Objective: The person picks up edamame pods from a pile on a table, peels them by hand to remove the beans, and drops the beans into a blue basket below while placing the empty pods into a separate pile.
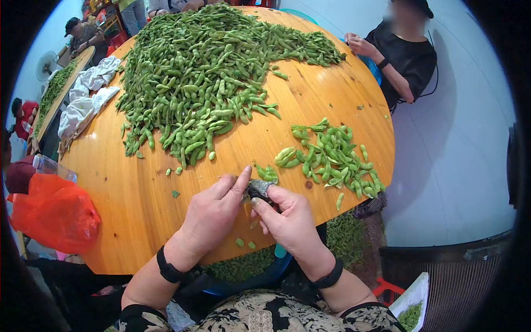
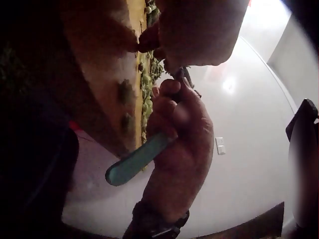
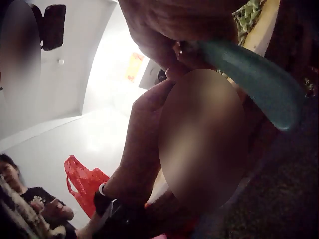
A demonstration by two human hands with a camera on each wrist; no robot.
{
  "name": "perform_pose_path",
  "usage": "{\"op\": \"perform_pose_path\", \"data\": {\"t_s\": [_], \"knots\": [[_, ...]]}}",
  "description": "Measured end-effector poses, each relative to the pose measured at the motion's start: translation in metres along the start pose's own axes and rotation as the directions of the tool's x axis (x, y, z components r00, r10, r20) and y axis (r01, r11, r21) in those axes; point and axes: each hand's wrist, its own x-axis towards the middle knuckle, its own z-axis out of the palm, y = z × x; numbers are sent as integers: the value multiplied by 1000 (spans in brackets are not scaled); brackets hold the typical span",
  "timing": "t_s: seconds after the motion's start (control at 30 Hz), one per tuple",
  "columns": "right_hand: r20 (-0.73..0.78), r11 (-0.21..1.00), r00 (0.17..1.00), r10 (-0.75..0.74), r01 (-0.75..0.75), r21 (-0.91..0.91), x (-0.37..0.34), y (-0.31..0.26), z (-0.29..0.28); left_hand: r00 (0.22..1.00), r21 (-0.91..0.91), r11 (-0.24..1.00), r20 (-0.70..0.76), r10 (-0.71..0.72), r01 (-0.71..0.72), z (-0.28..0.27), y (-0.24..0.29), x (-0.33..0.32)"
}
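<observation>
Both hands meet over the table's near edge. My right hand has its fingers curled round a tool with a teal handle, whose rounded end sticks out behind the palm; its working end is hidden. That hand's thumb and forefinger pinch a dark grey piece that looks like cloth. The left hand lies against the same grey piece, forefinger pointing away; cannot tell whether its fingers grip it. Just beyond the fingertips is an opened green pod. Two loose beans lie near the left wrist.
A large heap of edamame pods covers the far table. A smaller pile lies right. At left are a red plastic bag, a clear container and white cloths. Another person sits at the right edge.
</observation>
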Motion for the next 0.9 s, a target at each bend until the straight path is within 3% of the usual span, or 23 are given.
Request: {"op": "perform_pose_path", "data": {"t_s": [0.03, 0.1, 0.13, 0.2, 0.33, 0.4, 0.43, 0.5, 0.53, 0.6, 0.63, 0.7, 0.73, 0.8, 0.83, 0.9], "knots": [[2, 1000, 1000, 1, -1, -3, -1, -2, 1, 1000, -1, 1000, -2, -3, 3, 0, -1, -1], [18, 966, 993, 120, -121, 227, -2, -4, 3, 999, -96, 995, 45, -27, 31, 0, -5, -3], [20, 966, 992, 121, -122, 227, -2, -3, 2, 999, -96, 995, 45, -29, 33, 0, -6, -4], [91, 902, 971, 220, -238, 360, 0, 3, -2, 993, -247, 966, 99, -58, 81, 1, -9, -5], [123, 872, 971, 204, -237, 429, 2, 8, -6, 984, -454, 879, 157, -82, 146, -3, -12, -2], [135, 873, 970, 202, -241, 423, 4, 7, -8, 939, -641, 691, 288, -188, 335, -4, -13, -2], [136, 873, 970, 202, -241, 423, 4, 7, -9, 939, -640, 691, 288, -188, 335, -5, -12, -1], [145, 880, 971, 190, -234, 413, 4, 7, -10, 828, -752, 359, 449, -336, 553, -5, -8, 2], [148, 880, 971, 189, -234, 414, 3, 6, -8, 828, -751, 361, 447, -338, 553, -5, -7, 2], [9, 987, 1000, 15, -16, 157, -1, 6, 1, 820, -717, 404, 453, -349, 568, -2, -7, 2], [9, 987, 1000, 15, -16, 159, -3, 11, 5, 819, -715, 405, 453, -351, 569, 0, -7, 2], [-90, 966, 965, -245, 235, -112, -4, 23, 10, 802, -704, 388, 489, -343, 595, 2, -7, 1], [-87, 965, 965, -247, 237, -110, -6, 21, 8, 802, -703, 390, 487, -346, 595, 2, -5, 0], [-90, 997, 994, -68, 69, 17, -9, 10, -1, 815, -718, 399, 434, -385, 571, 3, -1, 0], [-169, 994, 985, -22, 40, 101, -6, 4, -5, 815, -717, 402, 432, -386, 570, 1, -1, -1], [-231, 989, 973, 10, 25, 148, 2, -3, -29, 907, -470, 776, 241, -346, 421, -5, -2, -5]]}}
